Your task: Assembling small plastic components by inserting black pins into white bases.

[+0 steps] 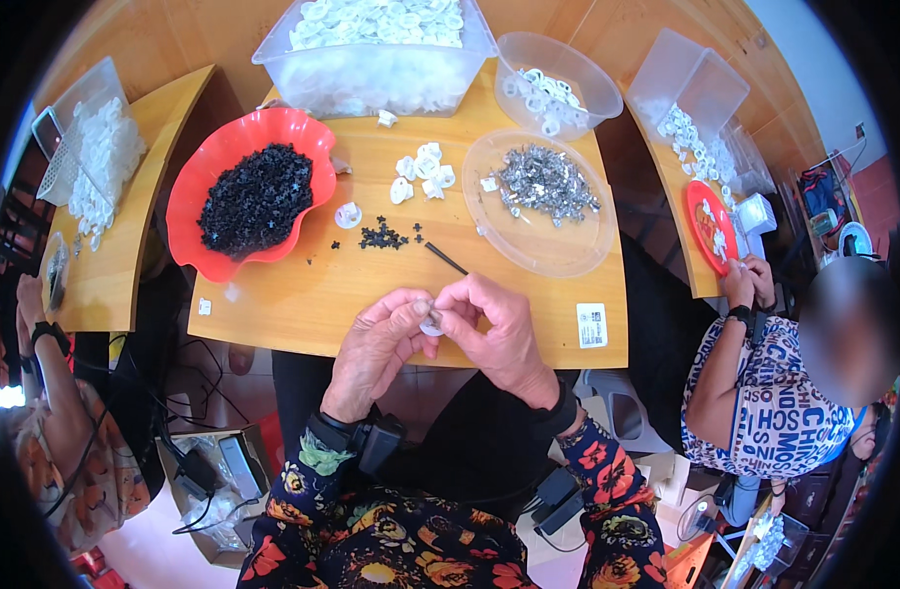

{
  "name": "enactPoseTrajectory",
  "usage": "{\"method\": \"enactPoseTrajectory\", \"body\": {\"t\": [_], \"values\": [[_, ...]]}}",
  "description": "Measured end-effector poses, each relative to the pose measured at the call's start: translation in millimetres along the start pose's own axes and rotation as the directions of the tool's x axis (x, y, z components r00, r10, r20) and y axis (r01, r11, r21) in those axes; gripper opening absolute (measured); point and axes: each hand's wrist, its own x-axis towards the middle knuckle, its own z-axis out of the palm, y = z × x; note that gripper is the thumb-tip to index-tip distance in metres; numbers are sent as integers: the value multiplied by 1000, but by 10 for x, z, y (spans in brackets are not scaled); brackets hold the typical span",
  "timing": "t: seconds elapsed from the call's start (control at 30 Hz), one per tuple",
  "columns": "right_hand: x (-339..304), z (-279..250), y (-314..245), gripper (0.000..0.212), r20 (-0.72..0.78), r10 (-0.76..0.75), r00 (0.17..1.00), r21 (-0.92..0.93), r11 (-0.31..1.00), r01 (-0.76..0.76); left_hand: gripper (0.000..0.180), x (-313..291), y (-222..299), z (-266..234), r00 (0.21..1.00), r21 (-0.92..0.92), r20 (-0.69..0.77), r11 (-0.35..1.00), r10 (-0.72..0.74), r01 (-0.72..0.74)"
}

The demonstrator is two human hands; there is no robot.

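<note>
Wooden counter (553, 314) | left hand (376, 342) and right hand (497, 322) pinching 1 small white piece (431, 326) above near edge's middle | red bowl (187, 191) of black parts (259, 201) near left edge | clear tray (553, 251) of metal bits (548, 184) near right edge

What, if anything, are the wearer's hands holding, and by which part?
The left hand and right hand hold a small white piece at the fingertips; the gripped part is hidden.

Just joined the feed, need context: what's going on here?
The person's left hand and right hand together hold a small white part at the near edge of the table. Farther back are a red bowl of black pieces and a clear dish of silvery pieces, loose white parts between.
</note>
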Motion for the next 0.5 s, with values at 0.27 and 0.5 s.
{"method": "enactPoseTrajectory", "body": {"t": [0.27, 0.5], "values": [[-70, 167, 72, 10, -127, -69, 990, -67, 996, 61, 19, 3, -58, -24, 997, -65, -33, 995, 76, -78], [-80, 137, 169, 9, -75, 66, 995, 153, 987, -54, 18, 4, -49, -34, 997, -45, -22, 997, 68, -69]]}}
